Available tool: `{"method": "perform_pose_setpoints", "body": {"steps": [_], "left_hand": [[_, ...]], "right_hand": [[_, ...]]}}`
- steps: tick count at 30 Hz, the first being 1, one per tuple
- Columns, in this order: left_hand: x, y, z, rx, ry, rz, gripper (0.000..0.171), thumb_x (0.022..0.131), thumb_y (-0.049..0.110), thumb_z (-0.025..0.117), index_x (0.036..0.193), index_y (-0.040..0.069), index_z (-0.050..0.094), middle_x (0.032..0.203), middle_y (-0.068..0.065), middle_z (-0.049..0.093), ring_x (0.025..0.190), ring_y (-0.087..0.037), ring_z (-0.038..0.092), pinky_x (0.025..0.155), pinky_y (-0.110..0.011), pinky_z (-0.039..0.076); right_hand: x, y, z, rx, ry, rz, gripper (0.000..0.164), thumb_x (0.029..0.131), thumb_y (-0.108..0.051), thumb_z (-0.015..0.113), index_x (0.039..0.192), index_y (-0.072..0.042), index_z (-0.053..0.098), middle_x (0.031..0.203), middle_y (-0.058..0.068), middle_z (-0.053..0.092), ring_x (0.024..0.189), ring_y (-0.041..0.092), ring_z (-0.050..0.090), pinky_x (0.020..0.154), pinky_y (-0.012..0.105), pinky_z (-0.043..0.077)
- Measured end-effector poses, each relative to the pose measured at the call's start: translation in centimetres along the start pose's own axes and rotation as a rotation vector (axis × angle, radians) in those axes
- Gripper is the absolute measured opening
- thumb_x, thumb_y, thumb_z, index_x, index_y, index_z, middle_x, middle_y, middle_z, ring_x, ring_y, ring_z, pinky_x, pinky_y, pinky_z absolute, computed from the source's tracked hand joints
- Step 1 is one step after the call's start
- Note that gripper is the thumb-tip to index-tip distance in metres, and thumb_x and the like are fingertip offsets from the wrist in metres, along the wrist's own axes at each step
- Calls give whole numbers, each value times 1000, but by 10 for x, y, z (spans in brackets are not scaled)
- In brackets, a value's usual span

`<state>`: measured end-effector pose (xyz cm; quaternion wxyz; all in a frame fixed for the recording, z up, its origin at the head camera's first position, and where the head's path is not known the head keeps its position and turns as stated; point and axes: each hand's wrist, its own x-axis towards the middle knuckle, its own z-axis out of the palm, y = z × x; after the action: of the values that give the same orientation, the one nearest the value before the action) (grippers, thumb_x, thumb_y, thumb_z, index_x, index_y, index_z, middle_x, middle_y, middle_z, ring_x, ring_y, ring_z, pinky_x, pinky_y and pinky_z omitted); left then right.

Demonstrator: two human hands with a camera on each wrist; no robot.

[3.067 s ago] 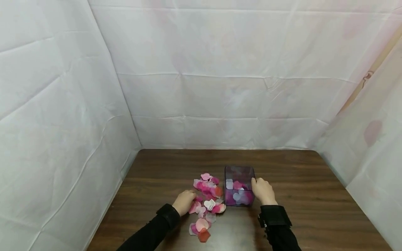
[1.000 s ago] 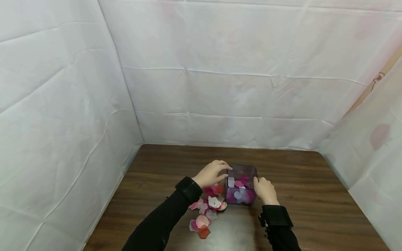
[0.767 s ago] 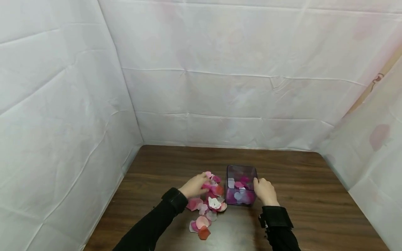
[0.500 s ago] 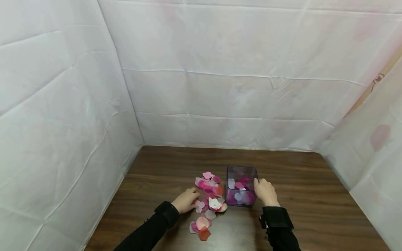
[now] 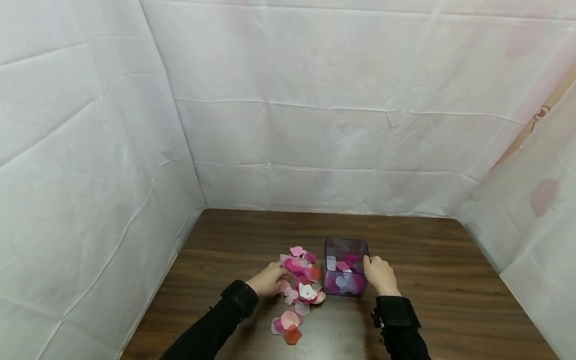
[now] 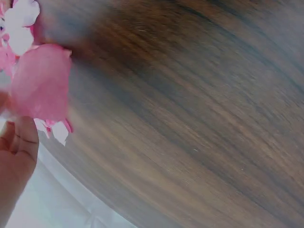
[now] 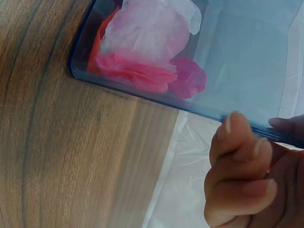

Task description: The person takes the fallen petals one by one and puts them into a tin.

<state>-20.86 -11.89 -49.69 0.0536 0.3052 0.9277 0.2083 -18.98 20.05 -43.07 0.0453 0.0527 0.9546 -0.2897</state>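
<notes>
My left hand (image 5: 268, 279) is at the left side of a heap of artificial flower petals (image 5: 298, 265) in pink, white and orange. In the left wrist view its fingers (image 6: 24, 142) pinch a pink petal (image 6: 43, 83) at the edge; the thumb is mostly out of frame. My right hand (image 5: 380, 275) grips the right wall of a clear purple plastic box (image 5: 346, 245), its thumb over the rim and its fingers (image 7: 240, 197) curled outside. Magenta, white and red petals (image 7: 147, 35) lie inside the box. The box stands upright on the table, just right of the heap.
The brown wood-grain table (image 5: 432, 260) carries the heap and the box. Several petals (image 5: 290, 320) lie apart toward the near edge, peach and orange among them. White cloth sheets (image 5: 324, 125) hang behind the table and along both sides.
My left hand went from the heap to the box's left rim, then returned to the heap's left side, where it now pinches a pink petal. My right hand keeps its grip on the box.
</notes>
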Motion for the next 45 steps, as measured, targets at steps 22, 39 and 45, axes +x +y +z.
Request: {"method": "perform_pose_setpoints", "body": {"steps": [22, 39, 45], "left_hand": [[54, 54, -49, -54, 357, 45, 5, 87, 10, 65, 88, 12, 70, 87, 0, 71, 79, -10, 65, 70, -22, 51], [106, 141, -33, -58, 55, 210, 23, 90, 15, 62, 112, 10, 69, 106, 1, 71, 72, 0, 61, 70, -8, 45], [99, 135, -36, 2, 65, 267, 29, 93, 19, 60, 121, 14, 64, 120, 0, 65, 113, -10, 58, 96, -20, 44]], "right_hand": [[2, 3, 0, 2, -7, -5, 40, 100, -26, 27, 66, -9, 39, 60, 7, 41, 52, 18, 44, 56, 31, 34], [5, 3, 1, -13, 31, -6, 47, 97, -25, 31, 80, 5, 62, 71, 15, 63, 63, 25, 60, 62, 42, 47], [4, 2, -1, 7, 22, -9, 47, 98, -25, 32, 94, 10, 63, 73, 16, 64, 59, 22, 59, 57, 39, 47]]}}
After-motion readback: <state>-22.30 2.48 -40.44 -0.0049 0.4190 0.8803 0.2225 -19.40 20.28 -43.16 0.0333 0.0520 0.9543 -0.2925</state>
